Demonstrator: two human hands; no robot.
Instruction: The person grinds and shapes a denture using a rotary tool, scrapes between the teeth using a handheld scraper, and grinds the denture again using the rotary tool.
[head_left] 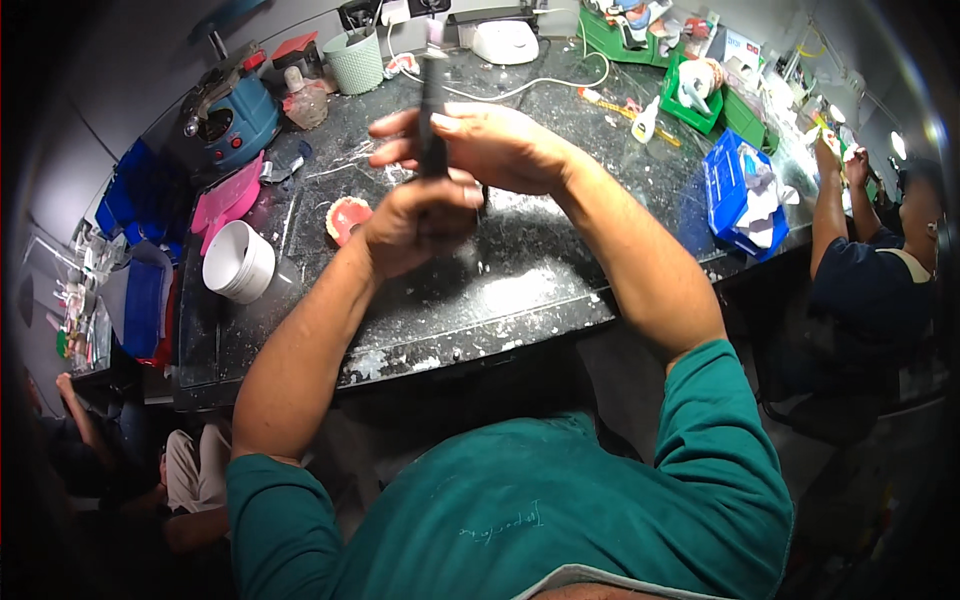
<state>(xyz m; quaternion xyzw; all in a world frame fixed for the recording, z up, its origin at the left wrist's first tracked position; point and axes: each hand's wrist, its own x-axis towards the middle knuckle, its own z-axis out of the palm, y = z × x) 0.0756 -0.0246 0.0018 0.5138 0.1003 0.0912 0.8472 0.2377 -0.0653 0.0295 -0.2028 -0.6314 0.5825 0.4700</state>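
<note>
My left hand (420, 225) is closed around the lower end of a slim black upright object (433, 110). Motion smears that object, and its kind cannot be made out; its top end looks pale. Just behind it, my right hand (505, 145) reaches across with its fingers stretched out to the left. The right thumb is close to the black object, but whether it touches is unclear. Beside my left wrist, a pink and cream dental arch model (348, 219) lies on the black worktop (540, 250), partly hidden by the wrist.
A white tub (238, 262), a pink bowl (226, 200) and a blue machine (235, 122) stand at the left. A woven pale-green bin (354, 62) is at the back. A blue bin (738, 200) and green bins (692, 100) line the right. A co-worker (870, 250) sits beyond.
</note>
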